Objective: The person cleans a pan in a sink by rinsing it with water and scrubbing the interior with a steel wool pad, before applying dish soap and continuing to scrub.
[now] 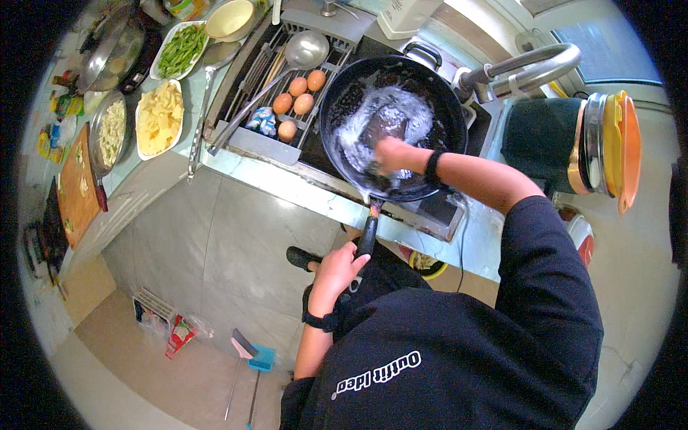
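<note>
A black wok [344, 91] with foamy water inside stands on the stove at the top centre. My left hand [336, 269] grips its black handle [367, 236] near the end. Inside the wok my right hand [395, 155] is low in the suds, its fingers closed around something dark that is blurred, so I cannot tell what it is. Left of the wok, several brown eggs [303, 104] rest on a metal rack, beside a blue and white cloth or wrapper [262, 121]. A steel ladle [306, 50] lies across the rack.
A steel faucet [537, 67] reaches in from the right, near stacked basins [613, 145]. On the left counter are a dish of green peppers [181, 49], a dish of yellow slices [159, 119], a bowl of chopped food [111, 131], a slotted spatula [200, 129] and a cutting board [80, 188].
</note>
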Available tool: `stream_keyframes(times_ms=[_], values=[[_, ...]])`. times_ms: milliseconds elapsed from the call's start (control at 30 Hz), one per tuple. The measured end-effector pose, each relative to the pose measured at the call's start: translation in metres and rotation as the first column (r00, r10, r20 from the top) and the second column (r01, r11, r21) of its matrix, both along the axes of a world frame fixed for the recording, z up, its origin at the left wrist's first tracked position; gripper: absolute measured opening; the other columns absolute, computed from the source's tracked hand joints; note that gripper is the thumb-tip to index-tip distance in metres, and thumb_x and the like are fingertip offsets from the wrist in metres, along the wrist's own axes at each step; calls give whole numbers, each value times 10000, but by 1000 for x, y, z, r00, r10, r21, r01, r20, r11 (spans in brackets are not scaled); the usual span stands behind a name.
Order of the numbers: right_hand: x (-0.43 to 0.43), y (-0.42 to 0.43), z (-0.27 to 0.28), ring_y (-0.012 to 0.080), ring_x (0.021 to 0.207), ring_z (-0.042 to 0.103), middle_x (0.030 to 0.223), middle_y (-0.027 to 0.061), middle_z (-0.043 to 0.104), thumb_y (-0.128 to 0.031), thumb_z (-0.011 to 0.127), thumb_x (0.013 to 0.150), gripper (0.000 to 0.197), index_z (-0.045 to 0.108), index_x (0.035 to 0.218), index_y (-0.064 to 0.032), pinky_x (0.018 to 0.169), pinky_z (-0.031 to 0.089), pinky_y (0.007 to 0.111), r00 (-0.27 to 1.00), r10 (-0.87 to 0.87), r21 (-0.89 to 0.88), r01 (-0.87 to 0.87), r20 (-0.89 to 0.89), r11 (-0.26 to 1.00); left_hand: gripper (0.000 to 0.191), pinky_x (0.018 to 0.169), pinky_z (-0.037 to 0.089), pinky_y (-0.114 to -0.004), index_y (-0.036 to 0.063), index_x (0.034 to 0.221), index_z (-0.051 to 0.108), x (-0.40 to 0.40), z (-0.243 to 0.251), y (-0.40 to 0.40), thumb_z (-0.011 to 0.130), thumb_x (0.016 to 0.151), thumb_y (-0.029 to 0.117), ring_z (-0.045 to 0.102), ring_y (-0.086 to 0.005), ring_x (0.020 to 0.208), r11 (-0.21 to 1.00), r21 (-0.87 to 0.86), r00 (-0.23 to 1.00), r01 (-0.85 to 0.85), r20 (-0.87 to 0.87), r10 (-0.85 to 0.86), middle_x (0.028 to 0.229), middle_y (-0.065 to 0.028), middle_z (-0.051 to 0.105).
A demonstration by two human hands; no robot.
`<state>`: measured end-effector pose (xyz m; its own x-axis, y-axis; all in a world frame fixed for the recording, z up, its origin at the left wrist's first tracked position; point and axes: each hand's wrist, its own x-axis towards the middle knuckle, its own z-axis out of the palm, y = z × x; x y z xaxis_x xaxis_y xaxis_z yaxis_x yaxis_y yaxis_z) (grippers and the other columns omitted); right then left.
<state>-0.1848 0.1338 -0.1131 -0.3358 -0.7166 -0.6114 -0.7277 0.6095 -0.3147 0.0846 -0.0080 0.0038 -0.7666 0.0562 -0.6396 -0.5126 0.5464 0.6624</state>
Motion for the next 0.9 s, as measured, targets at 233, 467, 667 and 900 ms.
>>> stream_keyframes(times_ms=[233,467,667,900], values=[[-106,68,6,336,750,616,784,208,614,-151,643,631,192,610,715,18,656,510,399,857,-287,-26,305,-429,952,295,558,446,-328,14,842,551,1,1,-1,636,775,289,579,-240,608,996,63,997,-60,48,57,669,-113,583],[-92,-73,-6,319,716,624,746,194,619,-119,535,724,139,632,700,-21,653,504,410,880,-290,-291,185,-376,939,303,550,439,-313,8,833,555,0,-5,2,640,773,293,557,-201,578,997,56,997,-61,59,58,647,-92,572],[7,-17,5,312,705,628,762,182,626,-80,565,691,107,635,723,-6,629,513,375,971,70,-229,-124,-228,965,316,583,438,-347,3,819,550,-7,-2,-3,628,769,305,563,-254,623,998,62,993,0,117,-7,659,-125,568],[-32,90,57,360,757,611,748,212,608,-87,558,689,136,625,737,22,650,513,389,873,-329,-30,342,-361,939,300,707,462,-406,49,912,598,-28,7,-16,603,765,311,585,-332,823,996,-35,995,87,42,-86,848,-171,617]])
